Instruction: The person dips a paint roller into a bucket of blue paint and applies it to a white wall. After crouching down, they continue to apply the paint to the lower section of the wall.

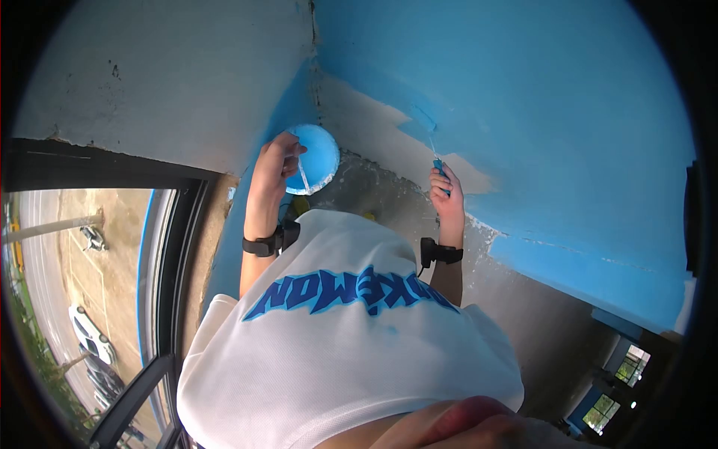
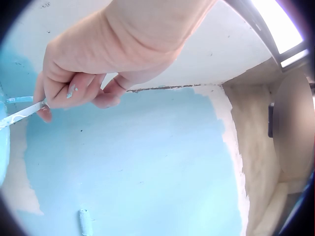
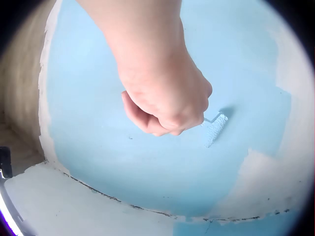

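Note:
A small paint roller lies against the blue-painted wall, its blue handle gripped by my right hand. In the right wrist view the roller shows beyond the right hand, whose curled fingers hide the handle. My left hand holds the paint-smeared handle strap of a round bucket with blue paint inside. The left wrist view shows the left hand with curled fingers, blue paint on one, gripping the strap.
An unpainted pale patch borders the blue near the corner. At the left is a dark-framed window with parked cars outside. The grey floor runs along the wall below the right hand.

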The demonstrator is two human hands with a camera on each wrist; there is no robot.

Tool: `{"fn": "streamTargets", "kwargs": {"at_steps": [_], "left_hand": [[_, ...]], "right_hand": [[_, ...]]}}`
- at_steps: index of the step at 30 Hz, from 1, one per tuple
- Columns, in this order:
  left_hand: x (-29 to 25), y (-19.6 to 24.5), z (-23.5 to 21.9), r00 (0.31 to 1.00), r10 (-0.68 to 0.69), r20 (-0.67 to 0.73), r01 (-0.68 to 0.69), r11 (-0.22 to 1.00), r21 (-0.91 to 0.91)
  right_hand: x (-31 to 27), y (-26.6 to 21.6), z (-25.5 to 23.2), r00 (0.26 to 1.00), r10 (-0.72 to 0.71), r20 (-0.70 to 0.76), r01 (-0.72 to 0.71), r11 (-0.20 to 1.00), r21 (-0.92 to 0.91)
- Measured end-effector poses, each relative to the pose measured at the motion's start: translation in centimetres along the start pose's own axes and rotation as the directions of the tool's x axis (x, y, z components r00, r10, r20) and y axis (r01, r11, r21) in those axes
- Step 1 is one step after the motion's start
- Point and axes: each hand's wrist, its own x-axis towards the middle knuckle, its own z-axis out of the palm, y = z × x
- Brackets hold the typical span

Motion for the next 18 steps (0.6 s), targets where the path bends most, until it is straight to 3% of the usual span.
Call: {"fn": "streamTargets", "kwargs": {"at_steps": [5,8,10,18], "left_hand": [[-1.3,1.5,0.1,0.999,0.040,-0.035,-0.038,0.997,0.068],[-1.7,2.3,0.0,0.998,0.044,0.048,-0.052,0.984,0.170],[-1.9,2.4,0.0,0.997,0.056,0.044,-0.062,0.985,0.160],[-0.7,2.1,0.7,0.996,0.027,0.080,-0.043,0.978,0.202]], "right_hand": [[10.2,-0.7,-5.2,0.987,0.130,-0.096,-0.122,0.989,0.083],[12.7,0.4,-3.7,0.984,0.108,-0.142,-0.095,0.991,0.094],[11.6,1.4,-2.7,0.985,0.060,-0.161,-0.045,0.994,0.095],[-1.1,1.1,5.5,0.999,0.019,0.027,-0.020,0.998,0.052]]}}
